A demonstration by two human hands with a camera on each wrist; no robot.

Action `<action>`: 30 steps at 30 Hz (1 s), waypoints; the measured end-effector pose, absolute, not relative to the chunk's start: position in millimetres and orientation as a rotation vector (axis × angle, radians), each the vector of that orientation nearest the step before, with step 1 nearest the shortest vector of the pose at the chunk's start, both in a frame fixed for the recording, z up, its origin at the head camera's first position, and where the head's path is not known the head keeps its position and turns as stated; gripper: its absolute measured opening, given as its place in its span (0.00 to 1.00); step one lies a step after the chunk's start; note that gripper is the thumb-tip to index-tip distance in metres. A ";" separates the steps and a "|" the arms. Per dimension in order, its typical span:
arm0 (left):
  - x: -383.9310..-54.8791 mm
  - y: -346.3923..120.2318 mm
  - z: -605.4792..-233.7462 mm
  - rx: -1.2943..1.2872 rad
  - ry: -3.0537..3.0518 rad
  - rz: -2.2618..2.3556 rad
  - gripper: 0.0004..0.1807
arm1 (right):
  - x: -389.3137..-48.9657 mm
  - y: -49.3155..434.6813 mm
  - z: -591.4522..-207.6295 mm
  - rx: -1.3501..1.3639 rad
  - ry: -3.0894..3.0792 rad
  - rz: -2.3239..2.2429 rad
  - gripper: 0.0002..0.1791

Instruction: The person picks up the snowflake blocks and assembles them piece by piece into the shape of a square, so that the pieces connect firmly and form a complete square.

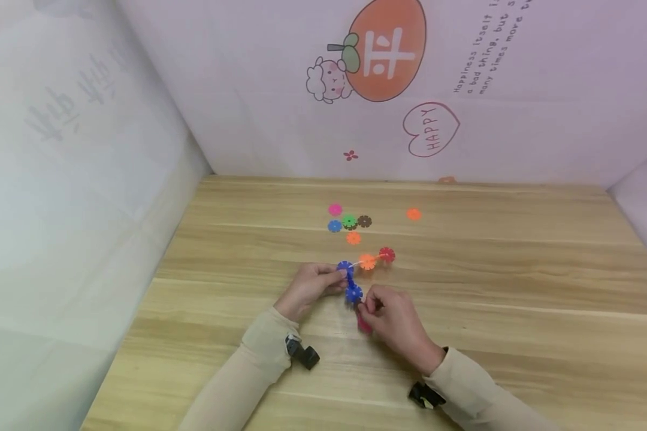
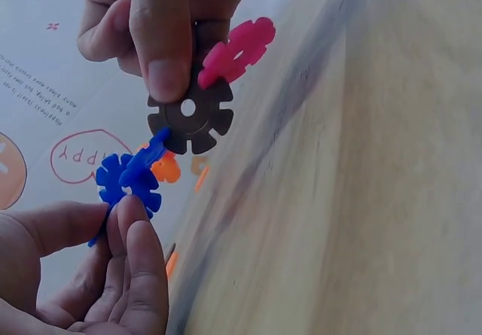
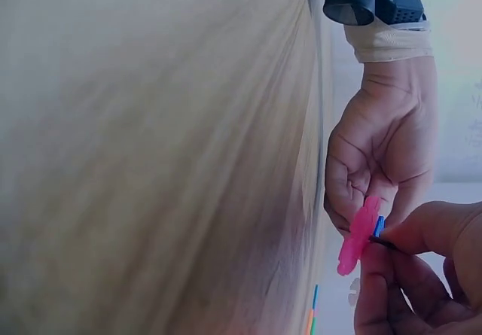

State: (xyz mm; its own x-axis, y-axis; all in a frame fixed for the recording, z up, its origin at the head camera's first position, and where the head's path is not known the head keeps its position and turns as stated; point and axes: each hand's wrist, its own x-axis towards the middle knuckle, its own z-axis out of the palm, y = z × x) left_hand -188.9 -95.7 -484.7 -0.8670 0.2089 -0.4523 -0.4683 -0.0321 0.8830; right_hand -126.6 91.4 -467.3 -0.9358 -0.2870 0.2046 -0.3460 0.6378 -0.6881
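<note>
A chain of notched plastic snowflake discs runs between the hands above the wooden table. In the head view, my left hand (image 1: 310, 287) pinches a blue disc (image 2: 111, 175) between thumb and fingers. My right hand (image 1: 396, 314) grips a dark brown disc (image 2: 211, 120), its thumb flat on the face. Slotted into the brown disc are a pink disc (image 2: 247, 43) and, at the other side, a second blue disc (image 2: 147, 158). Beyond the left hand, the chain continues through an orange disc (image 1: 366, 262) to a red disc (image 1: 387, 255).
Loose discs lie on the table (image 1: 490, 269) past the hands: pink (image 1: 335, 209), green (image 1: 348, 220) overlapping a dark one, brown (image 1: 364, 221), light blue (image 1: 334, 226) and orange (image 1: 353, 238). Another orange disc (image 1: 413, 214) sits farther right. A printed white cloth (image 1: 269, 120) hangs behind.
</note>
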 end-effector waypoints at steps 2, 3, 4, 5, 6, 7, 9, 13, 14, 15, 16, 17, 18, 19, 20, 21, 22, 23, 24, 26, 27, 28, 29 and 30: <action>-188.0 -94.3 -484.8 -0.279 1.791 1.974 0.12 | -127.2 92.4 -466.4 0.544 -2.764 1.168 0.22; -187.5 -93.7 -485.1 -0.283 1.792 1.987 0.12 | -127.6 93.1 -466.4 0.554 -2.758 1.152 0.22; -187.1 -93.1 -485.2 -0.291 1.790 2.001 0.12 | -128.2 93.6 -465.9 0.560 -2.755 1.137 0.23; -186.6 -92.5 -484.9 -0.296 1.789 2.014 0.12 | -128.6 93.9 -465.4 0.568 -2.750 1.121 0.23; -186.2 -92.1 -484.6 -0.304 1.788 2.024 0.12 | -129.1 94.2 -465.2 0.576 -2.743 1.112 0.24; -185.9 -91.8 -484.4 -0.309 1.789 2.030 0.12 | -129.4 94.5 -465.0 0.585 -2.739 1.099 0.24; -185.8 -91.5 -483.5 -0.308 1.790 2.030 0.12 | -129.6 95.0 -464.9 0.600 -2.733 1.075 0.24; -185.3 -93.3 -485.3 -0.292 1.782 2.003 0.12 | -129.5 99.0 -464.8 0.623 -2.741 1.062 0.23; -184.9 -94.3 -486.8 -0.281 1.779 1.999 0.12 | -130.0 100.9 -465.0 0.635 -2.739 1.052 0.22; -183.8 -95.5 -488.0 -0.274 1.769 1.999 0.12 | -130.7 103.1 -464.9 0.655 -2.733 1.035 0.22; -182.9 -96.9 -488.9 -0.260 1.762 1.997 0.12 | -132.4 105.3 -464.7 0.678 -2.724 1.012 0.22; -181.7 -98.3 -490.1 -0.243 1.751 1.997 0.12 | -134.2 107.8 -464.6 0.701 -2.712 0.988 0.21; -179.9 -99.4 -491.1 -0.222 1.744 1.991 0.12 | -135.9 110.3 -464.5 0.724 -2.698 0.961 0.21; -178.1 -100.3 -492.1 -0.206 1.728 1.990 0.11 | -137.6 112.9 -464.4 0.746 -2.687 0.932 0.21; -176.1 -101.0 -493.4 -0.189 1.718 1.989 0.11 | -139.2 115.6 -464.4 0.763 -2.685 0.912 0.21; -173.9 -101.3 -493.9 -0.179 1.708 1.984 0.10 | -140.4 118.0 -464.1 0.778 -2.692 0.901 0.21; -171.9 -101.4 -494.5 -0.167 1.704 1.975 0.10 | -141.4 120.3 -464.3 0.785 -2.710 0.900 0.21; -170.0 -101.3 -495.0 -0.161 1.701 1.970 0.09 | -142.1 122.5 -463.9 0.794 -2.731 0.918 0.20; -168.3 -101.0 -495.1 -0.159 1.701 1.967 0.09 | -142.9 124.7 -463.1 0.792 -2.771 0.955 0.19; -165.8 -100.4 -494.8 -0.163 1.706 1.964 0.09 | -145.7 129.3 -460.4 0.770 -2.841 1.064 0.14; -164.9 -100.2 -494.1 -0.164 1.710 1.959 0.08 | -148.3 131.2 -458.4 0.747 -2.865 1.148 0.11; -164.0 -100.1 -493.6 -0.164 1.713 1.957 0.09 | -151.8 133.5 -456.5 0.716 -2.881 1.226 0.08; -163.3 -99.9 -493.0 -0.167 1.717 1.955 0.09 | -156.2 135.7 -454.2 0.686 -2.885 1.299 0.05; -162.6 -99.9 -492.5 -0.168 1.719 1.953 0.09 | -161.5 137.6 -451.8 0.646 -2.884 1.359 0.05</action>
